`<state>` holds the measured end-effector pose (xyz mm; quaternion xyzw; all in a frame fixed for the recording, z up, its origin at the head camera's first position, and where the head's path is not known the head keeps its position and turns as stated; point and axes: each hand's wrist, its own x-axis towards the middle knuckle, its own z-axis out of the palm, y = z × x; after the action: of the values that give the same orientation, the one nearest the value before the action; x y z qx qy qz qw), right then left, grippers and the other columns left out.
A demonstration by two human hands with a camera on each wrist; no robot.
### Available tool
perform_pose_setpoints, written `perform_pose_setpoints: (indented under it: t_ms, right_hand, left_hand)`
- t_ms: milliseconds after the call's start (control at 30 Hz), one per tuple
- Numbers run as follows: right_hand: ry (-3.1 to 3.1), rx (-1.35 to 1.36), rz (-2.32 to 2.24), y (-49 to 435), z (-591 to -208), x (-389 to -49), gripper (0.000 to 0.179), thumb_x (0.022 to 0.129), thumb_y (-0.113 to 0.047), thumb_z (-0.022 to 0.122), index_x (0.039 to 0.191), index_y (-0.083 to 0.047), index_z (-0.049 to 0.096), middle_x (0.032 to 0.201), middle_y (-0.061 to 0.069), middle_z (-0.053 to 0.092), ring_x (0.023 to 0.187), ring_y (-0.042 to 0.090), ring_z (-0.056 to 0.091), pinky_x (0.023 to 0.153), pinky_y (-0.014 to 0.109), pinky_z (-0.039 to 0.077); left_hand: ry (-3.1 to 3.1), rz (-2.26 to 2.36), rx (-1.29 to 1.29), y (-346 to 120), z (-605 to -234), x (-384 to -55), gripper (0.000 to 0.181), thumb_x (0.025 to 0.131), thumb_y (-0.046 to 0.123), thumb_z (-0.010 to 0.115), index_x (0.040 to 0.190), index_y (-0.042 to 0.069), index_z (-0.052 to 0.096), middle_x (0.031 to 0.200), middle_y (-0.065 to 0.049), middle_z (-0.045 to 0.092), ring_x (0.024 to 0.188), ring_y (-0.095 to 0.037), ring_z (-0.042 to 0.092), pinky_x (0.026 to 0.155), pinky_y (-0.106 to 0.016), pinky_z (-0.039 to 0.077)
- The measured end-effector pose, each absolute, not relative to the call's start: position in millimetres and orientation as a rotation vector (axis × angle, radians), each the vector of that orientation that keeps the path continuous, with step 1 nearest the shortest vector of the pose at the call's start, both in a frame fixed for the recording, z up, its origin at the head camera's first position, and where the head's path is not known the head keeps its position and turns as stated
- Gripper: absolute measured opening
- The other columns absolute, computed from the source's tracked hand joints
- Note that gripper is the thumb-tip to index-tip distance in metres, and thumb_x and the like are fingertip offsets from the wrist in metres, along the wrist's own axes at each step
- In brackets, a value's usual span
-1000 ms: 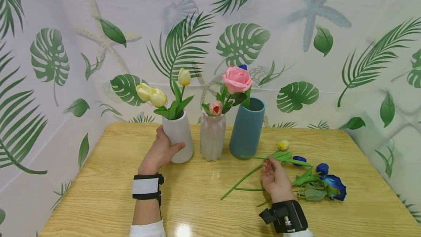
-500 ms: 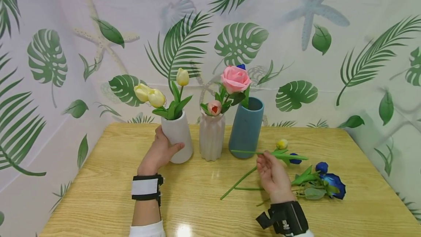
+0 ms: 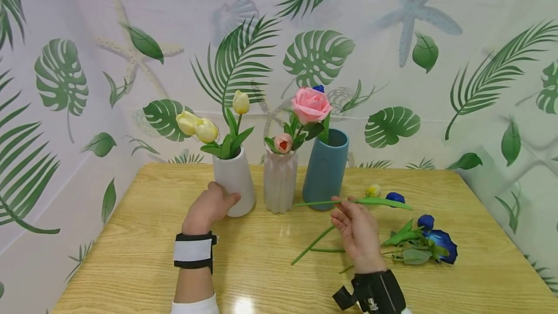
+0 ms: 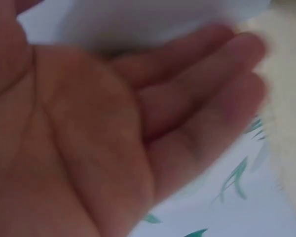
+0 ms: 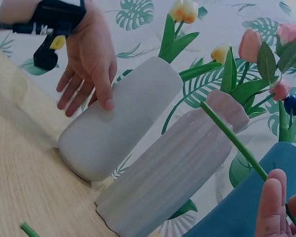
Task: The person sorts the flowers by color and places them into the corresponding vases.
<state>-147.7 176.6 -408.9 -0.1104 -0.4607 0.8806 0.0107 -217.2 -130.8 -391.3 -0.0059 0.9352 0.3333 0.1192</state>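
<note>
My right hand pinches the green stem of a blue tulip just above the table, in front of the blue vase. The stem lies nearly level and points left. My left hand is beside the white vase, which holds pale yellow tulips. In the right wrist view the left hand's fingers are extended off the vase, and its thumb lies at the vase's side; whether it touches is unclear. Between the two smooth vases stands a ribbed pinkish vase with a pink rose.
To the right on the wooden table lie a yellow tulip, another blue bud and a large blue flower. Loose stems extend leftward under my right hand. A leaf-patterned cloth hangs behind the table.
My right hand has lifted the blue tulip a little and moved it left, away from the other flowers. My left hand's grip on the white vase has loosened.
</note>
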Motion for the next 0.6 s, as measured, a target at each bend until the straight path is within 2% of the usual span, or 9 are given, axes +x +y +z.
perform_pose_setpoints:
  t_ms: [133,200,267,333,367,400,467,533,600]
  right_hand:
    - [-1.431,-0.255,2.704,177,-412,-147,0.016,0.107,-0.013,0.042,0.121,-0.011,0.033,0.101,-0.001,0.068,0.067,0.005,0.066,0.065,0.016,0.053]
    - [-1.439,-0.186,2.661,178,-415,-148,0.018,0.107,-0.017,0.045,0.121,-0.011,0.035,0.102,-0.001,0.068,0.068,0.005,0.067,0.066,0.017,0.054]
    - [-1.474,-0.110,2.588,178,-420,-148,0.024,0.105,-0.021,0.050,0.122,-0.011,0.037,0.104,-0.001,0.068,0.071,0.005,0.068,0.069,0.018,0.054]
    - [-1.395,0.047,2.569,185,-442,-157,0.026,0.105,-0.020,0.052,0.124,-0.009,0.039,0.109,0.005,0.068,0.076,0.010,0.070,0.071,0.022,0.056]
    - [-1.403,0.065,2.528,184,-444,-158,0.028,0.104,-0.021,0.054,0.125,-0.009,0.039,0.110,0.005,0.068,0.077,0.010,0.070,0.072,0.023,0.056]
    - [-1.399,0.074,2.487,184,-446,-159,0.030,0.103,-0.022,0.055,0.126,-0.008,0.040,0.111,0.006,0.068,0.077,0.011,0.070,0.072,0.023,0.056]
    - [-1.364,0.077,2.410,182,-448,-160,0.034,0.102,-0.022,0.057,0.126,-0.005,0.041,0.111,0.009,0.069,0.074,0.013,0.070,0.069,0.025,0.057]
    - [-1.379,0.034,2.278,177,-438,-155,0.038,0.101,-0.023,0.059,0.126,-0.002,0.041,0.109,0.010,0.070,0.070,0.015,0.070,0.066,0.026,0.057]
    - [-1.343,0.042,2.169,176,-437,-158,0.037,0.101,-0.020,0.059,0.125,0.002,0.042,0.107,0.014,0.071,0.065,0.016,0.069,0.062,0.028,0.057]
  left_hand:
    - [2.738,0.807,0.017,-126,-380,-207,0.058,0.100,0.040,0.049,0.129,-0.010,0.055,0.114,-0.021,0.065,0.094,-0.028,0.062,0.083,-0.045,0.051]
    - [2.748,0.788,0.085,-122,-375,-202,0.049,0.101,0.039,0.050,0.109,-0.006,0.066,0.093,-0.013,0.065,0.079,-0.022,0.059,0.072,-0.040,0.050]
    - [2.772,0.803,0.205,-116,-373,-199,0.043,0.101,0.035,0.052,0.082,-0.002,0.065,0.071,-0.005,0.055,0.063,-0.018,0.051,0.059,-0.033,0.044]
    - [2.794,0.816,0.361,-107,-372,-198,0.044,0.101,0.032,0.055,0.067,0.004,0.057,0.060,0.000,0.043,0.054,-0.014,0.043,0.052,-0.029,0.036]
    - [2.801,0.820,0.430,-101,-373,-197,0.044,0.100,0.031,0.056,0.064,0.007,0.054,0.058,0.002,0.039,0.052,-0.014,0.039,0.050,-0.028,0.033]
    - [2.809,0.819,0.495,-95,-373,-197,0.042,0.100,0.030,0.058,0.066,0.006,0.055,0.057,0.002,0.040,0.051,-0.013,0.040,0.049,-0.027,0.032]
    - [2.801,0.802,0.584,-82,-375,-197,0.035,0.100,0.031,0.059,0.081,0.002,0.064,0.063,-0.001,0.051,0.055,-0.014,0.047,0.052,-0.028,0.038]
    - [2.782,0.768,0.626,-68,-377,-196,0.038,0.100,0.033,0.059,0.105,-0.004,0.066,0.080,-0.008,0.064,0.066,-0.018,0.059,0.060,-0.032,0.047]
    - [2.747,0.742,0.640,-54,-380,-195,0.048,0.100,0.036,0.058,0.123,-0.006,0.060,0.099,-0.015,0.069,0.081,-0.023,0.066,0.070,-0.038,0.053]
